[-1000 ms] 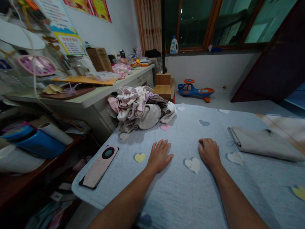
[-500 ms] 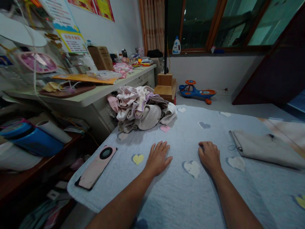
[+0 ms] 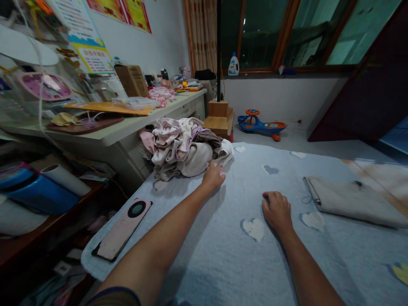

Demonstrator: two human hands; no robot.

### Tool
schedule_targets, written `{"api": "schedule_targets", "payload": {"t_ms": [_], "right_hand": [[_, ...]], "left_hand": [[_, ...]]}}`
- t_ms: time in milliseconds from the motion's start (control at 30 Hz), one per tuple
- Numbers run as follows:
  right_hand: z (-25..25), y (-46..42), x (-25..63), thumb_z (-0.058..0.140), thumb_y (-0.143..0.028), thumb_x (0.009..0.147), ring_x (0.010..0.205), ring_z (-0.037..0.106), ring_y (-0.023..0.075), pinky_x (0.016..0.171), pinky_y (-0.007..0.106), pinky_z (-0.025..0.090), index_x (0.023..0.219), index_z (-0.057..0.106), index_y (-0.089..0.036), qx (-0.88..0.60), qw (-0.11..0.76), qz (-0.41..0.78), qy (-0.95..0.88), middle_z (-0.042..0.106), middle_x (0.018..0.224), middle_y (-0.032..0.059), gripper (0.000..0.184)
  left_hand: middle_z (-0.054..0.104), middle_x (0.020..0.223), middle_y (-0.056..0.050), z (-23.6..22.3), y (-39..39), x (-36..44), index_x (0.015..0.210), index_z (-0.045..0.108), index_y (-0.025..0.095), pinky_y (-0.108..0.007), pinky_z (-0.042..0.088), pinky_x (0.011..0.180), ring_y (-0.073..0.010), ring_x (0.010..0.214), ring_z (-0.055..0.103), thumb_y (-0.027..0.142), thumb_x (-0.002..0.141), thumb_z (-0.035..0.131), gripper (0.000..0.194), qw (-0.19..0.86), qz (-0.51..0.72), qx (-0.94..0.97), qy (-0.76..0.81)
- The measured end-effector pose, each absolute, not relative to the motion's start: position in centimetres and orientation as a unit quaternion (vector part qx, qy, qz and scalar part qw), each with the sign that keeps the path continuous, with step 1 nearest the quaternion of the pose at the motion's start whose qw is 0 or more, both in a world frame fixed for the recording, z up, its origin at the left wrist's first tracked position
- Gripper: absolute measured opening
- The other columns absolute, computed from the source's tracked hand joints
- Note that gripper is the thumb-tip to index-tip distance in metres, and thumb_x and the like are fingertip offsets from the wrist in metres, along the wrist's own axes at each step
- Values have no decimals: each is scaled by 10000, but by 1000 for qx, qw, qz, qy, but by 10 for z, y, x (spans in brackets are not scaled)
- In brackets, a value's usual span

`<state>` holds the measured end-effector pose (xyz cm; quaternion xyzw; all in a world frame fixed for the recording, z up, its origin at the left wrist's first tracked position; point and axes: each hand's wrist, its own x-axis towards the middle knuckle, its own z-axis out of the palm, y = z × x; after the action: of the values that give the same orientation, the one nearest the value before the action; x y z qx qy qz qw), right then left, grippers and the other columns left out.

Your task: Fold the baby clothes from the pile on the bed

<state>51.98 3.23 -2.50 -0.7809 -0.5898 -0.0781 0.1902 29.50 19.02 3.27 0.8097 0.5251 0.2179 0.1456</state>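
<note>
Left hand [image 3: 213, 177] on clothes pile [image 3: 181, 148], fingers [image 3: 219, 172] narrow against it; grip cannot be confirmed. Right hand [image 3: 277, 211] rests on blanket [image 3: 223, 255], fingers slightly curled, holding nothing.

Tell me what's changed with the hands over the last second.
The left hand has moved forward across the blue heart-patterned blanket to the edge of the pile of clothes, touching it; no clear grip shows. The right hand stayed on the blanket, as did the pink-cased phone and the folded grey cloth.
</note>
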Motion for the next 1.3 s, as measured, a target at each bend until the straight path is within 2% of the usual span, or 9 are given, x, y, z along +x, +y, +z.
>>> {"api": "schedule_targets", "payload": {"t_ms": [133, 400, 533, 600, 700, 800, 1100, 1200, 1300], "right_hand": [[-25, 32, 520, 521, -189, 890, 964, 516, 246, 807, 358, 350, 1051, 635, -191, -779, 195, -81, -590, 616, 1052, 83, 197], [-24, 32, 519, 517, -186, 889, 976, 513, 247, 812, 358, 348, 1043, 629, -197, -781, 197, -77, -587, 616, 1050, 76, 190], [-24, 32, 518, 521, -187, 889, 977, 514, 239, 818, 352, 343, 1042, 626, -203, -783, 198, -75, -585, 615, 1050, 67, 186], [-24, 32, 518, 524, -188, 888, 982, 512, 238, 819, 351, 342, 1042, 626, -204, -783, 199, -75, -585, 615, 1058, 67, 186], [-23, 32, 518, 527, -186, 884, 979, 511, 240, 814, 353, 344, 1038, 629, -201, -784, 197, -75, -584, 615, 1059, 72, 185], [-23, 32, 518, 522, -182, 883, 969, 509, 240, 808, 355, 346, 1030, 631, -198, -781, 201, -75, -587, 617, 1049, 78, 183], [-24, 32, 520, 492, -199, 887, 964, 511, 250, 815, 370, 353, 1015, 634, -200, -780, 205, -69, -587, 618, 1052, 88, 191], [-22, 31, 516, 497, -240, 880, 1000, 522, 269, 851, 400, 384, 1125, 607, -185, -771, 227, -59, -592, 618, 1083, 102, 274], [-20, 31, 508, 546, -315, 844, 1160, 488, 296, 960, 456, 385, 1401, 431, -174, -718, 289, -49, -632, 545, 1293, 138, 586]], "left_hand": [[401, 1452, -160, 27, 216, 313, 1229, 608, 152, -366, 398, 1050, -277, 1172, 557, 164, 765, 633, 465, 186, 225, 789, 542], [629, 1134, -98, 14, 220, 323, 1132, 607, 147, -290, 419, 974, -213, 1086, 589, 115, 772, 621, 362, 207, 259, 771, 544], [678, 951, -70, 20, 208, 329, 1310, 451, 119, -273, 461, 808, -191, 854, 635, 159, 784, 637, 560, 237, 308, 727, 566], [684, 904, -80, 23, 203, 331, 1302, 454, 96, -280, 453, 763, -205, 804, 628, 163, 745, 668, 600, 282, 341, 694, 568], [681, 861, -68, 27, 198, 332, 1066, 611, 114, -269, 438, 729, -194, 782, 605, 119, 717, 633, 350, 351, 354, 690, 524], [634, 736, -7, 30, 189, 335, 841, 641, 128, -244, 425, 680, -155, 714, 559, 110, 725, 572, 136, 382, 347, 707, 483], [517, 660, 44, 50, 133, 350, 780, 579, 167, -212, 365, 596, -110, 618, 453, 173, 765, 533, 48, 439, 361, 728, 384], [501, 647, 42, 48, 109, 351, 758, 568, 173, -220, 348, 584, -117, 612, 446, 185, 776, 523, 49, 433, 336, 750, 370], [490, 626, 40, 40, 87, 353, 708, 542, 180, -228, 317, 563, -122, 599, 443, 186, 783, 517, 79, 414, 296, 782, 359]]}}
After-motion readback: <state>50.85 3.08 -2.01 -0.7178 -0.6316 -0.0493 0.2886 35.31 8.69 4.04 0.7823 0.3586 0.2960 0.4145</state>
